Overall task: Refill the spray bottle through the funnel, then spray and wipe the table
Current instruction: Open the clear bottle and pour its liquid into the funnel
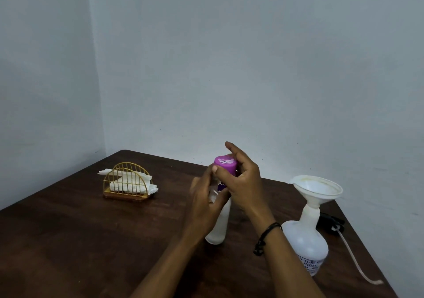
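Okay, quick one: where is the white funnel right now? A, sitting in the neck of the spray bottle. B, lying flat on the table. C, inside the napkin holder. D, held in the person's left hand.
A: the funnel stands upright with its spout in the neck of the spray bottle.

Before you, dark wood counter (68, 240) with a dull sheen, translucent matt plastic spray bottle (305, 247), smooth white plastic funnel (317, 188), frosted refill bottle (218, 226) with glossy purple plastic cap (225, 165), gold wire holder (127, 180), crumpled paper napkins (132, 183).
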The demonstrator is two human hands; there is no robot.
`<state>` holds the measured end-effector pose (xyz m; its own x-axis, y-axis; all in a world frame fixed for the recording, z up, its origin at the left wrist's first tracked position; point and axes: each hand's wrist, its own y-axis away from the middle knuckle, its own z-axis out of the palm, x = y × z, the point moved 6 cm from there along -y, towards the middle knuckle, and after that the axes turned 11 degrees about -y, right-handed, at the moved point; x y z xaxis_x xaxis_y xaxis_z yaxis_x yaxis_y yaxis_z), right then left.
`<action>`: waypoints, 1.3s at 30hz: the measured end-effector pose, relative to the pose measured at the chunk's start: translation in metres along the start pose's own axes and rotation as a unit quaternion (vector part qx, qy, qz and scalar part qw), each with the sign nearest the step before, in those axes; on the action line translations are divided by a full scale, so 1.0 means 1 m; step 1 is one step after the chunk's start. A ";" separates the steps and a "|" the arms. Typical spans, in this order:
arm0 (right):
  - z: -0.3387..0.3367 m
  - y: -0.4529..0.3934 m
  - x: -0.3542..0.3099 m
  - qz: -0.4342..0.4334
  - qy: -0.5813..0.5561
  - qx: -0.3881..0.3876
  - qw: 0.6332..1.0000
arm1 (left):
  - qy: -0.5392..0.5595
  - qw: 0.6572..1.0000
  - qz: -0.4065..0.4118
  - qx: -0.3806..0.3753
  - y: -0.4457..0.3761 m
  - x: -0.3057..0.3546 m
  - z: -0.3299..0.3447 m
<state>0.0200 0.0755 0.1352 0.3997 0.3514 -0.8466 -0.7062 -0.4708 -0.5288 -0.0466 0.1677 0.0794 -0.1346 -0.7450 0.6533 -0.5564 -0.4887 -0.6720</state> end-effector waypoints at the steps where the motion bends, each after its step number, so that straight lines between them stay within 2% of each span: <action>1: 0.000 0.000 0.000 0.011 -0.019 -0.017 1.000 | -0.003 1.000 0.007 0.001 0.001 0.002 -0.001; 4: 0.003 0.000 0.000 0.027 0.020 -0.039 0.999 | -0.002 1.000 0.005 0.004 0.001 0.002 -0.001; 6: 0.003 0.003 -0.004 -0.005 0.095 0.001 0.995 | 0.000 1.000 -0.001 0.001 0.000 -0.001 0.001; 8: 0.001 0.005 -0.008 -0.034 0.095 0.028 0.995 | -0.001 1.000 0.006 -0.008 0.002 -0.001 0.002; 12: 0.007 0.005 -0.005 -0.004 0.089 -0.011 0.996 | 0.001 1.000 0.007 0.001 0.001 0.004 -0.002; 14: 0.006 0.006 -0.007 -0.029 0.136 0.035 0.990 | 0.001 1.000 0.004 -0.003 0.001 0.004 -0.002; 16: 0.004 0.009 -0.011 -0.054 0.123 0.060 0.989 | -0.008 1.000 0.006 -0.010 0.002 0.003 -0.001; 20: 0.009 0.008 -0.008 -0.010 0.089 0.005 0.996 | -0.016 1.000 0.010 -0.002 0.003 0.003 -0.003; 25: 0.005 0.010 -0.012 -0.059 0.133 0.083 0.986 | -0.009 1.000 0.006 -0.006 0.003 0.006 -0.003; 29: 0.009 0.008 -0.010 -0.034 0.133 0.039 0.990 | -0.004 1.000 0.017 -0.001 0.002 0.004 -0.002; 33: 0.008 0.011 -0.013 -0.072 0.151 0.077 0.983 | -0.001 1.000 0.011 0.002 0.004 0.004 -0.002; 37: 0.006 0.006 -0.009 -0.025 0.135 0.036 0.990 | -0.002 1.000 0.018 -0.003 0.004 0.007 -0.003; 39: 0.007 0.008 -0.010 -0.036 0.154 0.056 0.986 | -0.010 1.000 0.026 -0.005 0.004 0.010 -0.004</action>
<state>0.0063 0.0736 0.1393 0.5980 0.1104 -0.7939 -0.7225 -0.3545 -0.5935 -0.0533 0.1599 0.0840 -0.1471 -0.7778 0.6111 -0.5566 -0.4456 -0.7012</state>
